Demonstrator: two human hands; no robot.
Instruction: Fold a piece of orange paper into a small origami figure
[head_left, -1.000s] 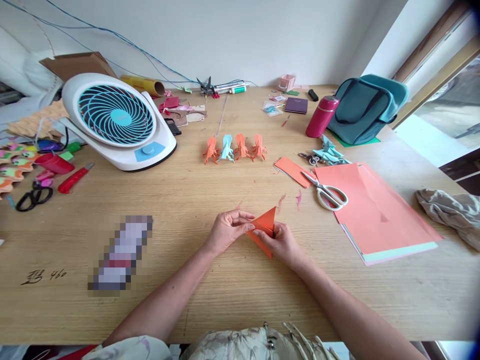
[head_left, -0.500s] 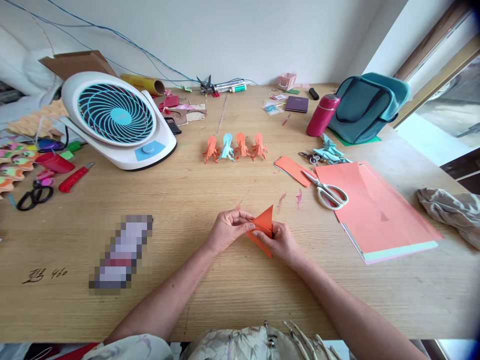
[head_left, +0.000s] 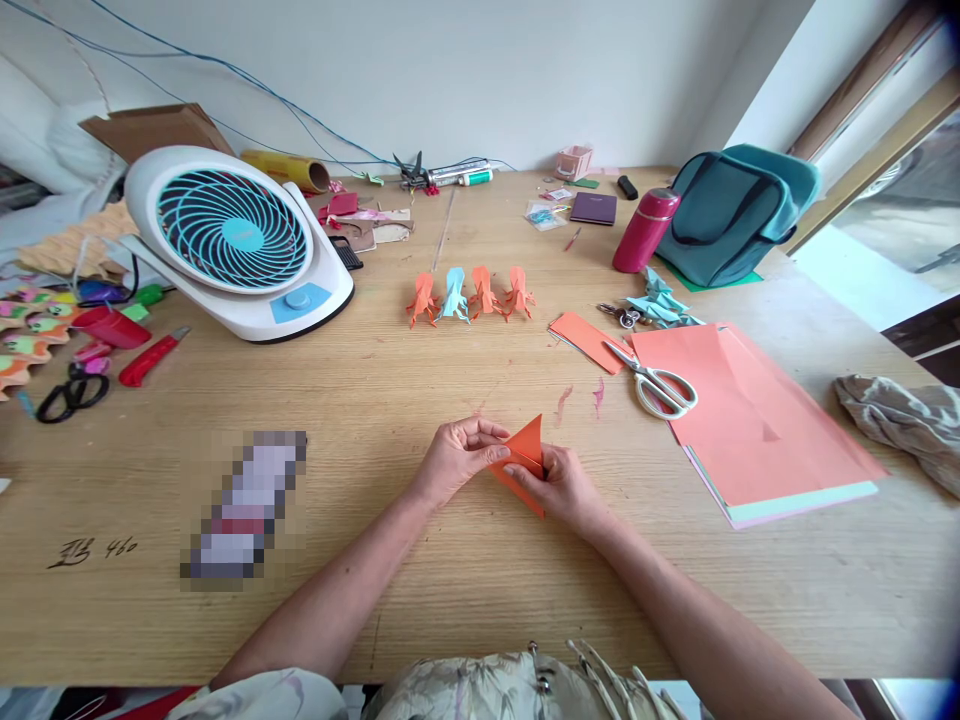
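Currently, the head view is my only reference. Take the folded orange paper as dial centre, with 12 o'clock toward the wall. It is held in front of me, over the worktop; one corner points between 12 and 1 o'clock, another between 5 and 6. Whether the lower corner touches the surface, I cannot tell.

Left hand, 9 o'clock: thumb and fingers are narrowed in a pinch on the paper's left side. Right hand, 4 o'clock: the thumb lies across the near face, and the other fingers sit behind the sheet. I judge that this opposed grip steadies the paper and holds its layers aligned.

Between 11 and 12 o'clock, four paper figures stand in a row, presumably set back to clear my wrists. At 1 o'clock, the orange strips lie stacked. At 2 o'clock, the scissors overlap the large sheets, which extend toward 3 o'clock; this places cutting tool and stock together, probably for right-side access. The fan stands at 10 o'clock, clear of both arms.
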